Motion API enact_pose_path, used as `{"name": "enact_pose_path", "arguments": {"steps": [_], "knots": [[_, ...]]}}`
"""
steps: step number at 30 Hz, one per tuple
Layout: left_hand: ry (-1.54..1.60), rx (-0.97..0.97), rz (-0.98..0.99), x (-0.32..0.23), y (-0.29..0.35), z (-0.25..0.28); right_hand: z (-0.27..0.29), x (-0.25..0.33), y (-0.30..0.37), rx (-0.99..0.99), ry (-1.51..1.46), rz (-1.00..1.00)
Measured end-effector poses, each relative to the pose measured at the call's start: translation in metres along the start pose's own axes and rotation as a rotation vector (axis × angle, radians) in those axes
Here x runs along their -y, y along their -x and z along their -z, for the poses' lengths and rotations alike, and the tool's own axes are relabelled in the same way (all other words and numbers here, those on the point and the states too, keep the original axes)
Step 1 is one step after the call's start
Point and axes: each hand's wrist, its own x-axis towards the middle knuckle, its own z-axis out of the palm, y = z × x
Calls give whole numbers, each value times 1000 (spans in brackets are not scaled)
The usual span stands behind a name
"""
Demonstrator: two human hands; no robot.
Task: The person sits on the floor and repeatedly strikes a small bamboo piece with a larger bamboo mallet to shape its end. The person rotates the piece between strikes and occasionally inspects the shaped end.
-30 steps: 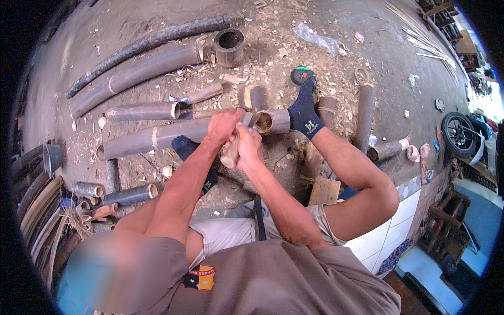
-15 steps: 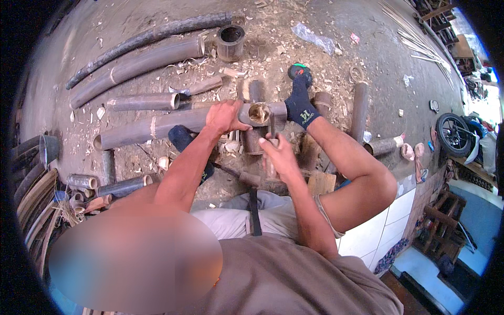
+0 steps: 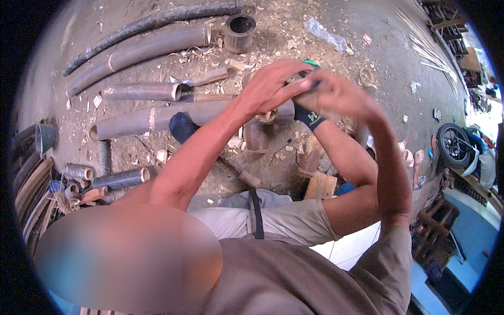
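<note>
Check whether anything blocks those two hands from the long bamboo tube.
Nothing visible bars the left hand. The blurred right hand partly covers a dark-socked foot beside the right end of the tube, so that foot may be in its way.

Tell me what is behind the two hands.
Partly showing past the left hand are the long bamboo tube and its cut opening; past the right hand, a dark sock. The hands cover part of each, and anything wholly hidden behind them can't be told.
</note>
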Motion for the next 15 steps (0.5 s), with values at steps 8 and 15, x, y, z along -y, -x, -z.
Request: {"name": "enact_pose_path", "arguments": {"steps": [8,15], "knots": [[482,-260,833,-6,-55,-12,-19,-1,-119,-732,-370,243],[898,-1104,1026,68,25,-74,-114,-39,-228,-54,-287,136]]}}
